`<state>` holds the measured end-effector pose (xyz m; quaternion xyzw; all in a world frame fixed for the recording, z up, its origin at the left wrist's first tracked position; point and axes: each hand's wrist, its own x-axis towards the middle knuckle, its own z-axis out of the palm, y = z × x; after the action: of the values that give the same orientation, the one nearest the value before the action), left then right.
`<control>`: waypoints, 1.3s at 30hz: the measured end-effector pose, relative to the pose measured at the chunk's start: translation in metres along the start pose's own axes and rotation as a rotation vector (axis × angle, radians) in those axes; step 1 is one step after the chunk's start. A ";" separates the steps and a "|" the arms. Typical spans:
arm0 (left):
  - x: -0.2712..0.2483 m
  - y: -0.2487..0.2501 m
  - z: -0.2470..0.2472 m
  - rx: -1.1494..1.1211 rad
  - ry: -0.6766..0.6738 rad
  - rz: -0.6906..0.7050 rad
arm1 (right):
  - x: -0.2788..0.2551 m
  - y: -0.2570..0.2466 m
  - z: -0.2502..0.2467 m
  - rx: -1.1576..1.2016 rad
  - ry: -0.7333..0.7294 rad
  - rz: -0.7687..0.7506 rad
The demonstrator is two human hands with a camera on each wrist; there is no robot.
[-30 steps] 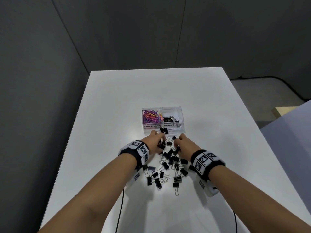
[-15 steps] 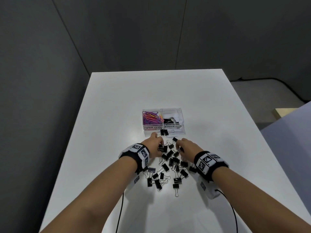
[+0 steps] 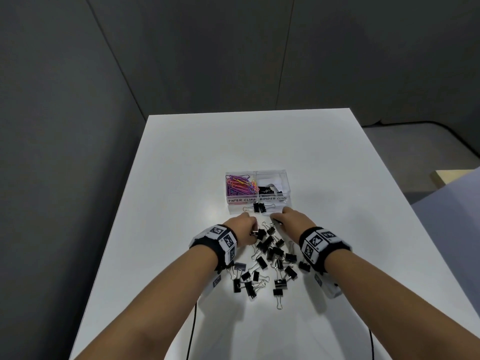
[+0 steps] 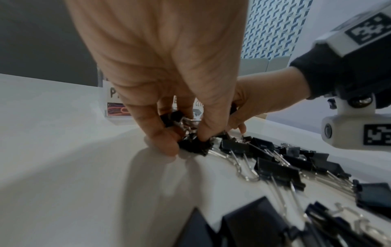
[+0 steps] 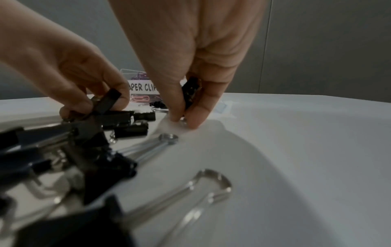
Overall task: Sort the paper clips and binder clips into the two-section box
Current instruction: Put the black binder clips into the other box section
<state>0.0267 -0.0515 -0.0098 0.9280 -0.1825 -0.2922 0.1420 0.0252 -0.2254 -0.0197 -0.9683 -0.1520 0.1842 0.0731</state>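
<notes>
A clear two-section box (image 3: 287, 187) stands mid-table, with coloured paper clips (image 3: 240, 184) in its left section and a few black binder clips (image 3: 267, 189) in its right. Several black binder clips (image 3: 272, 253) lie scattered on the table between my wrists. My left hand (image 3: 245, 231) pinches binder clips (image 4: 193, 145) at the pile's far left edge. My right hand (image 3: 288, 220) pinches a binder clip (image 5: 190, 93) upright, with its wire handle touching the table.
Two binder clips (image 3: 259, 207) lie right against the box's front wall. The white table (image 3: 181, 178) has bare surface on all sides of the box. A black cable (image 3: 192, 328) hangs off the near edge under my left forearm.
The right hand moved forward towards the box front with its clip. The left hand stayed at the pile's left edge, gathering clips.
</notes>
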 end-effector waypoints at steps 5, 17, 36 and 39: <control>-0.004 -0.001 -0.004 0.004 0.042 0.060 | -0.008 0.007 0.000 0.022 -0.008 -0.001; -0.006 0.002 -0.034 0.031 0.288 0.185 | 0.024 -0.001 -0.071 0.288 0.306 0.081; 0.057 0.029 -0.083 0.262 0.286 0.161 | -0.011 0.017 -0.030 0.204 0.138 0.121; 0.048 0.030 -0.080 0.242 0.346 0.236 | -0.014 0.016 -0.021 0.191 0.111 0.091</control>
<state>0.1033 -0.0865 0.0407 0.9467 -0.2962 -0.0863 0.0921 0.0251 -0.2472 0.0013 -0.9716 -0.0854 0.1468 0.1648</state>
